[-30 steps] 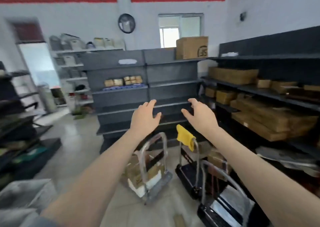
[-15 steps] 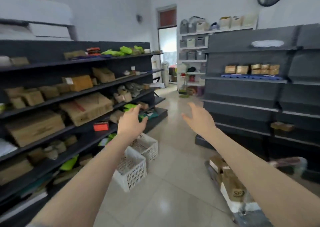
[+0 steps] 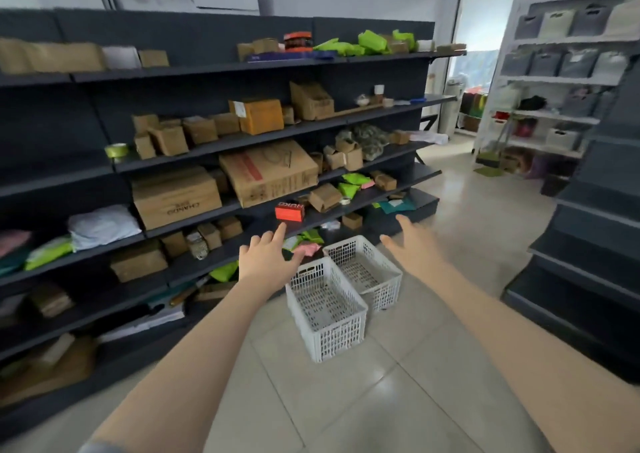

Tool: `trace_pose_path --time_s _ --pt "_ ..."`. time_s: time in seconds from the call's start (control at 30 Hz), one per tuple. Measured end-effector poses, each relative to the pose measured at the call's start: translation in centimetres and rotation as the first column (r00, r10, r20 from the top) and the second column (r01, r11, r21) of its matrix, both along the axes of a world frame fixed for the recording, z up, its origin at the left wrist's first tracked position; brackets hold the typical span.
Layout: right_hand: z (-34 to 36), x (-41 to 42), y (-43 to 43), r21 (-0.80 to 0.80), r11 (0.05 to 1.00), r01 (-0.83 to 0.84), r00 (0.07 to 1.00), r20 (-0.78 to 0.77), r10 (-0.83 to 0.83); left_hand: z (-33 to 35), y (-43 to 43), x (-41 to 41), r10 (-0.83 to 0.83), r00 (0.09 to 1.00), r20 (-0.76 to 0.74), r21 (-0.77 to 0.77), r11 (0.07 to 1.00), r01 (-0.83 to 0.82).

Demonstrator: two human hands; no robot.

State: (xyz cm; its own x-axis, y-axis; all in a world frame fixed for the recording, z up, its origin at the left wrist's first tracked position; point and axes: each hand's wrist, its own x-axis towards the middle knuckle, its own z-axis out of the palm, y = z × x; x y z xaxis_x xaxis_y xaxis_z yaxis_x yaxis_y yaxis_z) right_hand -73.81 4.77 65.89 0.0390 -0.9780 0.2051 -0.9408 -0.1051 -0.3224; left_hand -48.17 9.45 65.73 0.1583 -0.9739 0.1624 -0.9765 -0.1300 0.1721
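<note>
Red and small, the box (image 3: pixel 290 211) is sitting on the dark shelf (image 3: pixel 259 217) just beyond the left hand (image 3: pixel 266 262), which is reaching out with relaxed fingers, holding nothing. The right hand (image 3: pixel 414 248) is hovering spread and empty above the white baskets (image 3: pixel 341 331).

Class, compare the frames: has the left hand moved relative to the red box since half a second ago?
Yes. The left hand was to the right of the red box; now its fingertips sit just beneath the box.
</note>
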Motion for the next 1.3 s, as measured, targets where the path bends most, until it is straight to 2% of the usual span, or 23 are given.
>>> trace_pose_path --time_s 0.17,0.43,0.63,0.93,1.17,1.3 --pt "-4.4 3.5 -9.0 0.071 0.997 0.002 1.0 -0.001 -0.002 -4.1 -10.1 2.7 -0.014 1.0 0.007 0.065 0.998 0.013" --pt "-10.7 8.9 -23.6 0.166 0.98 0.111 0.993 0.019 -0.116 -9.3 -28.4 5.9 -0.158 0.987 -0.016 0.181 0.971 0.158" --pt "-18.1 10.2 -31.7 0.273 0.95 0.152 0.987 0.009 -0.16 -15.7 -39.5 6.5 -0.258 0.966 0.008 0.337 0.91 0.24" --pt "-30.3 10.6 -45.1 0.532 0.798 0.283 0.949 -0.036 -0.312 -28.5 -56.8 6.1 -0.381 0.924 -0.015 0.52 0.787 0.333" --pt "-37.0 12.1 -53.2 0.611 0.684 0.397 0.881 -0.044 -0.472 -36.2 -68.1 6.5 -0.453 0.89 -0.054 0.591 0.704 0.394" --pt "-42.7 12.3 -56.4 0.656 0.569 0.496 0.802 -0.095 -0.589 -41.9 -74.6 6.9 -0.555 0.831 -0.026 0.623 0.641 0.448"
